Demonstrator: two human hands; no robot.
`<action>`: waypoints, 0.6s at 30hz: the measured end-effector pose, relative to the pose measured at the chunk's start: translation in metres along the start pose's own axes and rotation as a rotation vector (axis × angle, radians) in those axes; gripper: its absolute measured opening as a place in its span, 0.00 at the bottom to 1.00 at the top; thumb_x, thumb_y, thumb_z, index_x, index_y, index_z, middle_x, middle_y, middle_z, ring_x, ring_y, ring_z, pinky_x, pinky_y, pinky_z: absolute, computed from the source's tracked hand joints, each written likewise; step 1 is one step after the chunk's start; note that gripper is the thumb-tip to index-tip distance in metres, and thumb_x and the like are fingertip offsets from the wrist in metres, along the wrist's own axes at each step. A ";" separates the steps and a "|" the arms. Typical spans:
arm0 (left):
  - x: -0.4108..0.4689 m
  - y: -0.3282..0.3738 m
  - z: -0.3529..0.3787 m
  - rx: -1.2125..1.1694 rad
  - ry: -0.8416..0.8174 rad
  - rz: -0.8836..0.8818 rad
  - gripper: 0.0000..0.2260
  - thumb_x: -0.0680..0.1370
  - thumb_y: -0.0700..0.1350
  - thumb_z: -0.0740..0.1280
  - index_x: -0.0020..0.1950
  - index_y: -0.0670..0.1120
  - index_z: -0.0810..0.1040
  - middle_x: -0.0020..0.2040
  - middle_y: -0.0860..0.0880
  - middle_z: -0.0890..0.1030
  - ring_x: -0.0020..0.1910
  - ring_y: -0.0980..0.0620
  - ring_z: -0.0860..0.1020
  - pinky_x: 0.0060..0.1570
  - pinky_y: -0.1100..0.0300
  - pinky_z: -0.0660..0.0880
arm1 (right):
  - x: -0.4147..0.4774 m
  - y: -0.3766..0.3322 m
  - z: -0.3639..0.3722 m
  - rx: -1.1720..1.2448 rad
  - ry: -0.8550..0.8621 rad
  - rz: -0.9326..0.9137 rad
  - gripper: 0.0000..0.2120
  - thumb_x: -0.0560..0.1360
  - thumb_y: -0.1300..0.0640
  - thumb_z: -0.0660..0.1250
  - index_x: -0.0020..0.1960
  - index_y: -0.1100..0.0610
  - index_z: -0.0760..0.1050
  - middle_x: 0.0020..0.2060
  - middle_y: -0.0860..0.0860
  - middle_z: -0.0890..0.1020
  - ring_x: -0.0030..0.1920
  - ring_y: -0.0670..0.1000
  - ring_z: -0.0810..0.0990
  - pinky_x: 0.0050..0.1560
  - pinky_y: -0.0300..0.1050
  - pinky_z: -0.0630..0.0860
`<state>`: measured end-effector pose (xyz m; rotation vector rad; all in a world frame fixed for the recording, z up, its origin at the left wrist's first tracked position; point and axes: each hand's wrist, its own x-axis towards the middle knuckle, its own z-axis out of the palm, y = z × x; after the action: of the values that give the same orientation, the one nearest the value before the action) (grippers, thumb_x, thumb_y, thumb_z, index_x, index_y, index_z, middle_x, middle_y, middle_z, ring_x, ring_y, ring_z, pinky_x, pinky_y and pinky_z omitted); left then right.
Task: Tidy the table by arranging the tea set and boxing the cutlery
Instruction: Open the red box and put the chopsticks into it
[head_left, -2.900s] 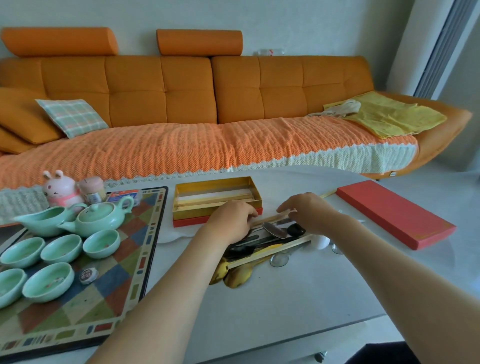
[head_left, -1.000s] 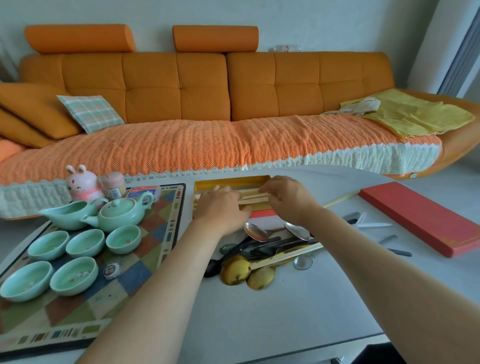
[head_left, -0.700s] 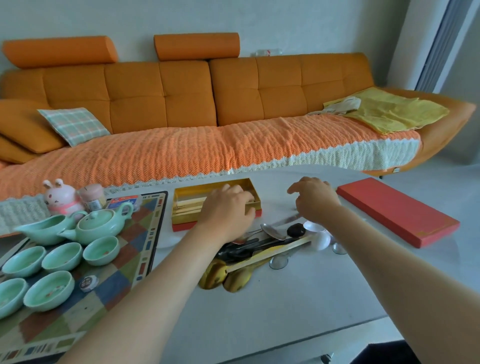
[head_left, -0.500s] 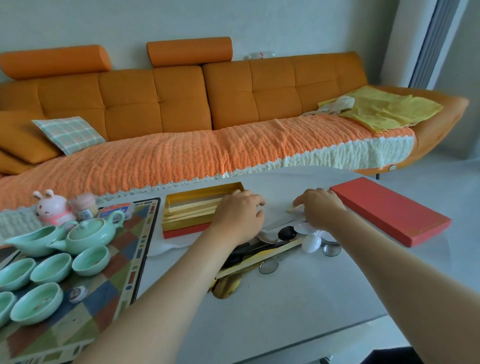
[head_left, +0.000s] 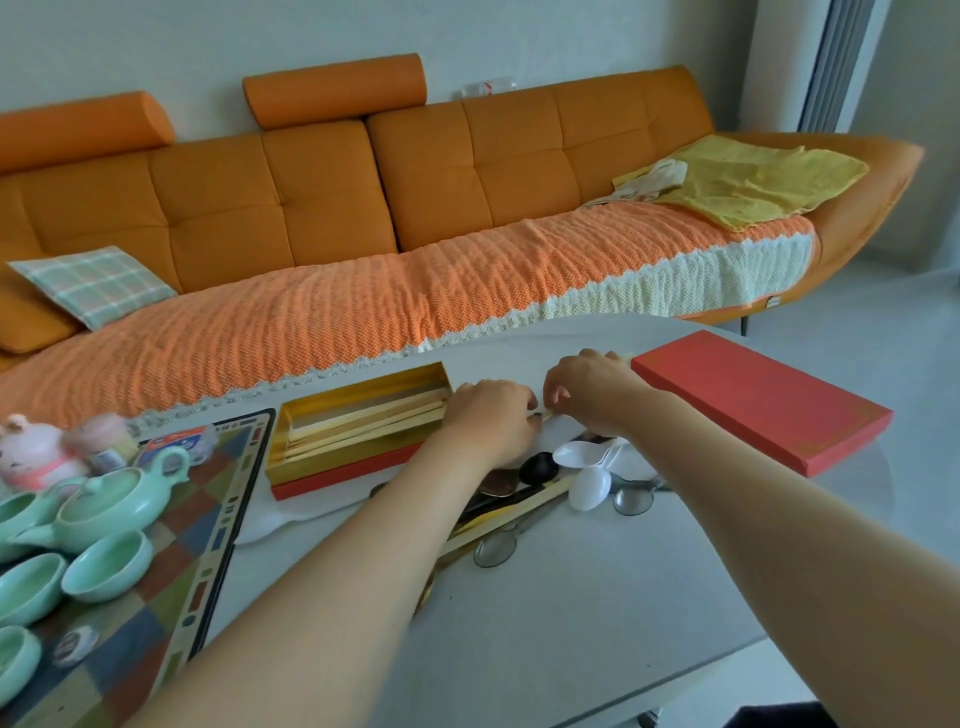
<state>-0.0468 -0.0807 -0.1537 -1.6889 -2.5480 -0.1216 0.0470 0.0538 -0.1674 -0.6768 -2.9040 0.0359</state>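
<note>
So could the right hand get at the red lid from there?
Probably yes. The lid lies on the table just right of the right hand, nothing between them. The hand seems to pinch a chopstick, though, so it may need to drop that first.

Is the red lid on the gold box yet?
No, the red lid lies on the table off to the right, while the gold box sits open.

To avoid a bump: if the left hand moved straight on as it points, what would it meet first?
Probably the right hand, which pinches a chopstick just ahead of the left hand; depth between them is unclear.
</note>
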 end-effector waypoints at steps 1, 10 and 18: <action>0.001 0.001 0.001 0.016 0.024 0.005 0.16 0.81 0.53 0.59 0.66 0.53 0.77 0.61 0.50 0.80 0.59 0.46 0.75 0.58 0.53 0.69 | 0.001 0.000 0.000 0.018 0.016 -0.012 0.07 0.80 0.56 0.64 0.49 0.43 0.76 0.50 0.43 0.78 0.54 0.49 0.73 0.56 0.47 0.67; -0.004 -0.015 -0.014 -0.225 0.320 -0.071 0.08 0.81 0.48 0.64 0.54 0.48 0.81 0.45 0.51 0.83 0.43 0.51 0.79 0.39 0.59 0.70 | -0.002 -0.008 -0.012 0.287 0.267 -0.074 0.04 0.79 0.57 0.66 0.49 0.50 0.79 0.45 0.48 0.80 0.48 0.51 0.76 0.54 0.49 0.71; -0.026 -0.025 -0.021 -0.432 0.104 -0.115 0.16 0.79 0.53 0.66 0.66 0.52 0.77 0.58 0.54 0.82 0.54 0.52 0.78 0.56 0.55 0.75 | -0.011 -0.018 -0.012 0.235 0.269 -0.064 0.08 0.80 0.59 0.64 0.54 0.52 0.81 0.49 0.49 0.77 0.48 0.52 0.77 0.54 0.50 0.71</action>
<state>-0.0591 -0.1168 -0.1362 -1.5979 -2.6749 -0.7977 0.0509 0.0322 -0.1560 -0.5052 -2.6063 0.2535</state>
